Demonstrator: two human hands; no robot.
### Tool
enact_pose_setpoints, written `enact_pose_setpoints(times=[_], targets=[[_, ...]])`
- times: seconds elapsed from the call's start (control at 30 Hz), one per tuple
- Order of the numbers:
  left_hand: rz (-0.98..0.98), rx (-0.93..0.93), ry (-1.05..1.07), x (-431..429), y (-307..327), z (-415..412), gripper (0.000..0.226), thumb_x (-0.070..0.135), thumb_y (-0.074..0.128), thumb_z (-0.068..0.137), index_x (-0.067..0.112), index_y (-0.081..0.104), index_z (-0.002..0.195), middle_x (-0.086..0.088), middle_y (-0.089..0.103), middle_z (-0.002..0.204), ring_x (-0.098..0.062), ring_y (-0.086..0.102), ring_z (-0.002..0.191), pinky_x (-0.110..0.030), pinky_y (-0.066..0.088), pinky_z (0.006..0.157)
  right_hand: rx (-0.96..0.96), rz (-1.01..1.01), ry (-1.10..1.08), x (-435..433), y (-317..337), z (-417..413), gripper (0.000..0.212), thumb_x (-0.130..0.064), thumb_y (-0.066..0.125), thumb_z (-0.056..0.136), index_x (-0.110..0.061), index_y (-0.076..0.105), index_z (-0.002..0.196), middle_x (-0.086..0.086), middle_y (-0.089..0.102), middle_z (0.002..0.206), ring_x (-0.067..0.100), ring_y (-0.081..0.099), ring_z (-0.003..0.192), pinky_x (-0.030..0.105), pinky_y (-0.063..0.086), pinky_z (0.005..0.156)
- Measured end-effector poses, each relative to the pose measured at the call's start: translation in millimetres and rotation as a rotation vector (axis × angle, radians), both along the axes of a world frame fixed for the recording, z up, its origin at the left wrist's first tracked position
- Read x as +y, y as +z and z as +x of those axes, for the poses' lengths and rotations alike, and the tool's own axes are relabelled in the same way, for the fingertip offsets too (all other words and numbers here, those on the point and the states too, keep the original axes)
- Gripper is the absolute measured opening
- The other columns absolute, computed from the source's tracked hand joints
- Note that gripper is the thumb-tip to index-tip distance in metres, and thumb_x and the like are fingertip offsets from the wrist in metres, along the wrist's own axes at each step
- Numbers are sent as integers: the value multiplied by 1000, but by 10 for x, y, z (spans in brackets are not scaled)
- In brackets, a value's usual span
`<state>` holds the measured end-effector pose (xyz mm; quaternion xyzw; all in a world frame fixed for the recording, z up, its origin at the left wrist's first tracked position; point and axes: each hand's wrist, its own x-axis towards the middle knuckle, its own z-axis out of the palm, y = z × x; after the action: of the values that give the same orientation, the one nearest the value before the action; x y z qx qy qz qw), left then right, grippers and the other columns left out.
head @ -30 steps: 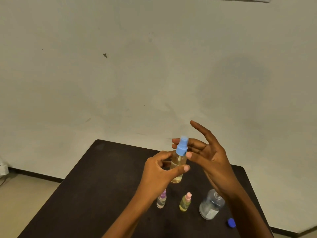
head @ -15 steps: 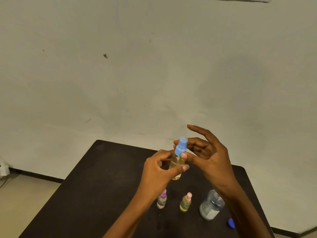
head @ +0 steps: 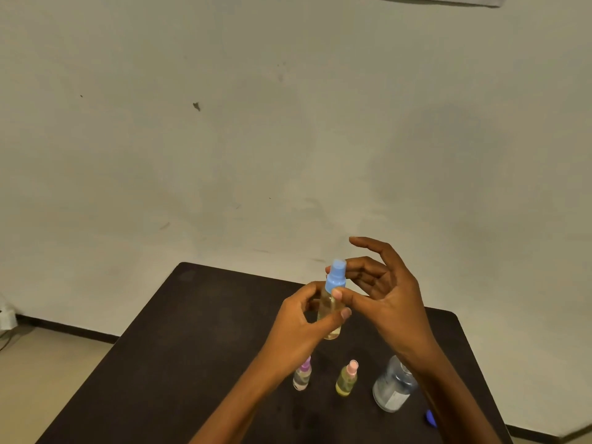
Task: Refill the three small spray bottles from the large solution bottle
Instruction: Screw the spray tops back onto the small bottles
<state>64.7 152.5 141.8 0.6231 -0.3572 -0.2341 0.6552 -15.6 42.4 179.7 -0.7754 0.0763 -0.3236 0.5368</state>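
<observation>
Aloft over the middle of the surface [head: 192, 347], the blue-top bottle [head: 330, 315] stood nearly upright, with yellowish liquid showing through its clear body. The left hand [head: 304, 328] gripped that body, thumb across the front and fingers curled round the back. The right hand [head: 384, 296] pinched the blue cap [head: 335, 277], with its thumb tip at the cap's base and a finger behind it. Its index finger was raised free above.

Below the hands, three bottles stood in a row on the near part of the surface, each apart from the next. The purple-top bottle [head: 302, 376] was just beside the left forearm and the pink-top bottle [head: 347, 378] was in the middle. The big bottle [head: 394, 389] was on the right, its top partly hidden by the right wrist. A blue lid [head: 431, 418] lay near the right edge, half covered by the right forearm.

The row sat well back from the far edge and nearer the right edge than the left. A wide stretch of dark surface ran from the hands to the rounded far-left corner and down the left edge. Past the far edge rose a pale wall [head: 288, 123], and the floor [head: 48, 363] showed to the left.
</observation>
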Motion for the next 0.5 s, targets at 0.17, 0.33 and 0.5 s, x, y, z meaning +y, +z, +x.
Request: enact_pose_setpoints(times=[0.17,0.33,0.5], targets=[[49,15,-225,23,53,-13,24,24,52,91,27,50,114,4,64,102,-10,63,101,-24,51,91,35,27,112,-37,15,-12,61,-20,79,70,-29,48,122,-4,70,101,17,66,99,19,52,81],[85,-16,-229,5,126,3,9,19,57,88,27,56,91,11,64,77,-6,65,77,-18,51,73,115,45,213,-63,40,-50,72,-47,74,66,-29,44,129,-2,72,105,19,66,103,24,52,86],[117,-1,-198,-24,146,34,8,20,62,84,23,58,78,7,60,63,-6,60,58,-17,49,62,128,29,220,-38,53,-58,69,-53,70,66,-35,44,127,-11,71,105,12,66,103,18,51,83]])
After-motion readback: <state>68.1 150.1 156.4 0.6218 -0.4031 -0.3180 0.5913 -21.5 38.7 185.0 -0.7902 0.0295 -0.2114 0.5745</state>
